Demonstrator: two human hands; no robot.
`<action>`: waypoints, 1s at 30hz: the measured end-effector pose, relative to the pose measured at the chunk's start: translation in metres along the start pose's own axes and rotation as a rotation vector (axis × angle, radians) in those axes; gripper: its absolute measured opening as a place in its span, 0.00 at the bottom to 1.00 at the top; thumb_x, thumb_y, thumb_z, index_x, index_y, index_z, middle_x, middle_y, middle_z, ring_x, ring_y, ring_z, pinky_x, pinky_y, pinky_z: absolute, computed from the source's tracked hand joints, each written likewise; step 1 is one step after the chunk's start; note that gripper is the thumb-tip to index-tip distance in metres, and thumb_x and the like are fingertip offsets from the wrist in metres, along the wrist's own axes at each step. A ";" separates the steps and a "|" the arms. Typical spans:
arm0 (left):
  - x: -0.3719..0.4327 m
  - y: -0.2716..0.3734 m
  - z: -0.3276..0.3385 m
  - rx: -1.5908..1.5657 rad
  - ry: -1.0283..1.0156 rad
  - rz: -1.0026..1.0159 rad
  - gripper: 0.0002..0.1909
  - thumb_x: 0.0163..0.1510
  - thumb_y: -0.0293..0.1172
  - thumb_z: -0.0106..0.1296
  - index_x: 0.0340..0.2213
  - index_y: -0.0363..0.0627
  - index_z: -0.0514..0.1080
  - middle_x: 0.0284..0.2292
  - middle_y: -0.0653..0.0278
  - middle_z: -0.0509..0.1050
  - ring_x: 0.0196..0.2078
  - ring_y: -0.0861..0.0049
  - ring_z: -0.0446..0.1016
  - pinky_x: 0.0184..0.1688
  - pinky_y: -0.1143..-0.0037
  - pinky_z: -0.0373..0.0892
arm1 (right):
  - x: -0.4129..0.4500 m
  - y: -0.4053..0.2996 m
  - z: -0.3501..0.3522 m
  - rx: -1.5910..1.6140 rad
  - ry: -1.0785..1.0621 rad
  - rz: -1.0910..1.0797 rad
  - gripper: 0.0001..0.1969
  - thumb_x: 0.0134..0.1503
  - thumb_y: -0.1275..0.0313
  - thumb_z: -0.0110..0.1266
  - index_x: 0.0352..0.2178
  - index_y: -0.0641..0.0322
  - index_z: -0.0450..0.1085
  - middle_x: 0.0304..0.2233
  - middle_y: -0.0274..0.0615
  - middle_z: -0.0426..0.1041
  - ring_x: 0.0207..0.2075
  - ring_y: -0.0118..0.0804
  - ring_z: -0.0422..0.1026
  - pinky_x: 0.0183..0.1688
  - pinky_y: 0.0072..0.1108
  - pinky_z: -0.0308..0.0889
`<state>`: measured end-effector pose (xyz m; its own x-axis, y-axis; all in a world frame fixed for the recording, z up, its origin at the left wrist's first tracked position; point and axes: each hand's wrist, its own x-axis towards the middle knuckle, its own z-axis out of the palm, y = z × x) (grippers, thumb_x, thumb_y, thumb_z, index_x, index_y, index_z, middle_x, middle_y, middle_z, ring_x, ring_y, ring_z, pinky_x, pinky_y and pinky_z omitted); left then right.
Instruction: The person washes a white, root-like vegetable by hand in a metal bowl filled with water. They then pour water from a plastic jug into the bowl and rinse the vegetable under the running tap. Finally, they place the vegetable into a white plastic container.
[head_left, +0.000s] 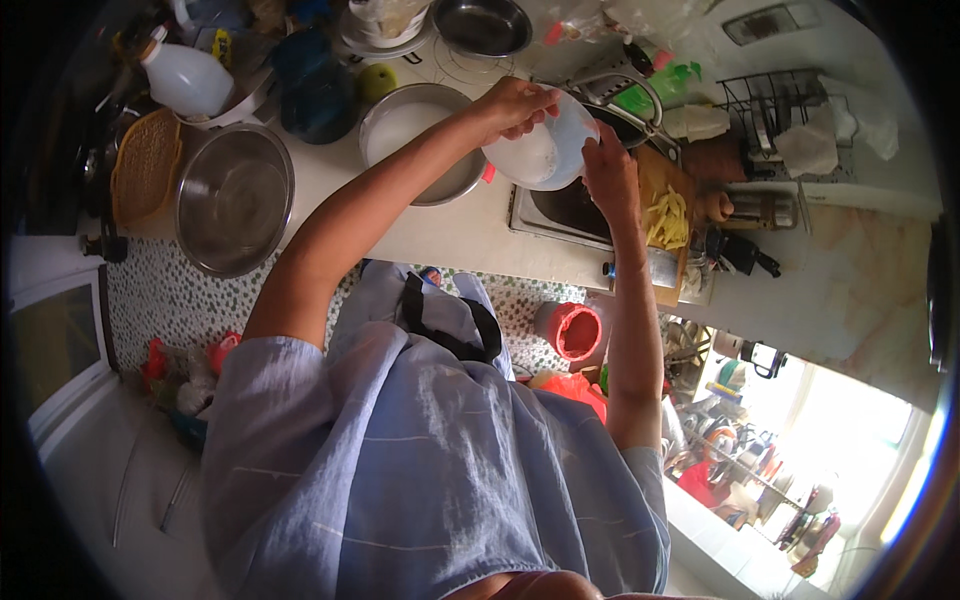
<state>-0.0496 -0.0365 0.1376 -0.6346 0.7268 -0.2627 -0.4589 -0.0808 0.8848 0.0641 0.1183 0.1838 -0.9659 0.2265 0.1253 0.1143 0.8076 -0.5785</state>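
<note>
Both my hands grip a translucent white plastic bowl (574, 154) with cloudy, bubbly white liquid pooled in its left part. At its far left rim is my left hand (514, 111), and my right hand (611, 169) clasps the right rim. The bowl is held over the left side of the sink (523, 214), hiding part of it. Just left of the bowl, a steel basin (405, 127) on the counter contains whitish liquid; my left forearm covers some of it. Right of my right hand, pale yellow cut sticks (667, 217) lie on a wooden cutting board (679, 172).
A steel basin (235, 199) sits at the counter's left, beside a wicker basket (146, 166) and a white plastic jug (187, 79). A dark pan (482, 26) is at the back. Knives (739, 251) stand right of the board. On the floor is a red-lined bin (576, 331).
</note>
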 end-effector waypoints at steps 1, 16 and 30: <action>-0.003 0.002 -0.007 -0.030 0.021 0.043 0.15 0.51 0.42 0.49 0.24 0.40 0.67 0.16 0.72 0.61 0.14 0.90 0.55 0.12 0.86 0.47 | 0.007 -0.003 0.002 -0.019 -0.025 -0.035 0.15 0.50 0.71 0.43 0.41 0.63 0.62 0.21 0.56 0.69 0.25 0.55 0.70 0.26 0.35 0.65; -0.023 -0.047 -0.112 -0.273 0.448 0.057 0.25 0.49 0.56 0.44 0.15 0.48 0.57 0.10 0.72 0.56 0.05 0.86 0.48 0.07 0.82 0.44 | 0.061 -0.064 0.006 -0.387 -0.285 -0.102 0.18 0.49 0.66 0.39 0.42 0.56 0.64 0.33 0.53 0.70 0.35 0.55 0.68 0.39 0.38 0.63; -0.017 -0.112 -0.107 -0.715 0.314 -0.162 0.23 0.52 0.53 0.41 0.15 0.50 0.58 0.12 0.73 0.54 0.10 0.84 0.50 0.11 0.81 0.46 | 0.068 -0.117 0.020 -0.609 -0.378 -0.205 0.17 0.49 0.63 0.39 0.41 0.52 0.64 0.28 0.54 0.71 0.33 0.54 0.70 0.37 0.39 0.64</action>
<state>-0.0538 -0.1131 0.0014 -0.6227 0.5494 -0.5571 -0.7805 -0.4861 0.3931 -0.0194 0.0288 0.2442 -0.9831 -0.0747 -0.1672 -0.0741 0.9972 -0.0102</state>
